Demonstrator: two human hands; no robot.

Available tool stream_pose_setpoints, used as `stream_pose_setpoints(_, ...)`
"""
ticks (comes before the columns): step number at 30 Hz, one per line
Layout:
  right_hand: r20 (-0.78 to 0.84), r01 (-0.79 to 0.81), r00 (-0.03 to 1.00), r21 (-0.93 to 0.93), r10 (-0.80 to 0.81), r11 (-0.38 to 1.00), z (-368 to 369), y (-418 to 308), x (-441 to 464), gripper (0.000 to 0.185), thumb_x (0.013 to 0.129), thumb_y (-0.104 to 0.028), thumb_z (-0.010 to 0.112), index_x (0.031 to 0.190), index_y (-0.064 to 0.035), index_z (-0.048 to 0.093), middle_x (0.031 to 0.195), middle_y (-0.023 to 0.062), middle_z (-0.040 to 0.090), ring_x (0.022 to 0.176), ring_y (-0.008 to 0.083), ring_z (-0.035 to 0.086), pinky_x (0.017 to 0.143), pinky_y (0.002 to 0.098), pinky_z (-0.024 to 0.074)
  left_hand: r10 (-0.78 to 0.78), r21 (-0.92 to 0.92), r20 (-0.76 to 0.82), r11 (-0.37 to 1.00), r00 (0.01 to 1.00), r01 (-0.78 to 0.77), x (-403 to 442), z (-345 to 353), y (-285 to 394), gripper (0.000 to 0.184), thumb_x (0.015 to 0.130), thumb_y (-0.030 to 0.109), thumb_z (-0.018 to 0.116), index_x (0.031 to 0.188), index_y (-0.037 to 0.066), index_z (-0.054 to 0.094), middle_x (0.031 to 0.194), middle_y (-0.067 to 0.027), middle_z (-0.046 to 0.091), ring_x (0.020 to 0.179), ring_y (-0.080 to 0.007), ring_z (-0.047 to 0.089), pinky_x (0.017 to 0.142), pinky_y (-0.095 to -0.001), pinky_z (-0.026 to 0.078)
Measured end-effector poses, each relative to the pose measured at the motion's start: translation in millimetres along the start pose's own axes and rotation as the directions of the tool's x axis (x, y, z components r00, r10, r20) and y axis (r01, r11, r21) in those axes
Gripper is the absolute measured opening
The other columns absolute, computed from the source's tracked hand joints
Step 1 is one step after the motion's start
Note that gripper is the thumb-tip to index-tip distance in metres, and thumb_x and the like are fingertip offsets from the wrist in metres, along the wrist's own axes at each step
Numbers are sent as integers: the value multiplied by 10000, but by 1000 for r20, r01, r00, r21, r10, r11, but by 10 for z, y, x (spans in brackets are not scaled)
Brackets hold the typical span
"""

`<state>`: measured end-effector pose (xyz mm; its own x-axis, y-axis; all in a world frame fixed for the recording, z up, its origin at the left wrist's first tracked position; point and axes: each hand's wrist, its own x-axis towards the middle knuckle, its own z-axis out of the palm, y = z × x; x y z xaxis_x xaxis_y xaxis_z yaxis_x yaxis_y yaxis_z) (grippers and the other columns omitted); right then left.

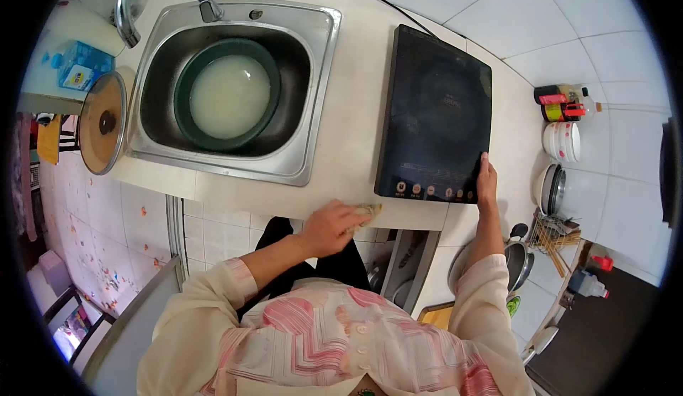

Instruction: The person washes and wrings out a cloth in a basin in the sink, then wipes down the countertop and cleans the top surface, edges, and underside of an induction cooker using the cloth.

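In the head view, we are working over a pale surface [356, 122] that is running along a white tiled wall [569, 12], with floral tiles [139, 229] showing at the near left. A steel sink [292, 161] is sitting in the surface's left part, and a green basin [186, 122] of cloudy liquid is resting inside it, below a faucet [208, 8].

Our left hand [331, 229] is pinching a crumpled cloth [367, 214] between closed fingers at the surface's near edge, between the sink and the black cooktop [441, 111]. Our right hand [487, 181] is touching the cooktop's right edge near its near corner; we cannot tell how firmly its fingers are closing. The cooktop is lying flat, right of the sink, with a cord [384, 1] running at its far side.

A glass lid [103, 122] is leaning by the sink's left rim, near a blue container [84, 65]. Bottles [562, 104], stacked bowls [563, 142] and chopsticks [555, 232] are standing along the right, limiting sideways room there.

A bare band of surface is separating sink and cooktop, and a thinner strip is running before the cooktop's near edge. Below it, an open drawer space [409, 271] is showing beside our legs.
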<state>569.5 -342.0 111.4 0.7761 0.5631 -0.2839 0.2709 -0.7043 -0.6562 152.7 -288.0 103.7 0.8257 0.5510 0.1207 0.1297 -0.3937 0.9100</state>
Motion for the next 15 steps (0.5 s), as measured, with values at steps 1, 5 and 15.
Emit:
stream_pose_setpoints(1, -9, 1, 1000, 0, -1, 1000, -8, -76, -61, 643, 958, -488, 433, 1148, 113, 560, 1022, 188, 637, 961, 228, 586, 904, 314, 428, -45, -49, -74, 998, 996, 41, -48, -15, -75, 303, 808, 82, 590, 1109, 67, 620, 990, -140, 636, 842, -295, 561, 782, -376, 461)
stream_pose_setpoints(5, -286, 477, 796, -245, -533, 844, 104, -299, -566, 457, 891, -282, 597, 1213, 34, 524, 1189, 226, 557, 1123, 321, 527, 956, 383, 405, -584, -567, -75, 692, 808, 448, 190, -365, -92, 222, 895, 224, 575, 985, 50, 678, 908, -47, 656, 790, -121, 551, 718, -275, 461)
stream_pose_setpoints(15, 246, 686, 706, -473, -664, 554, 1210, -1071, -2070, 745, 747, -141, 658, 1401, -32, 319, 1453, 201, 291, 1349, 382, 266, 1074, 589, 184, -489, -663, 139, 600, 861, 447, 1774, -701, -536, 521, 865, 276, 634, 1213, -88, 502, 1093, -136, 616, 893, -165, 618, 775, -269, 493)
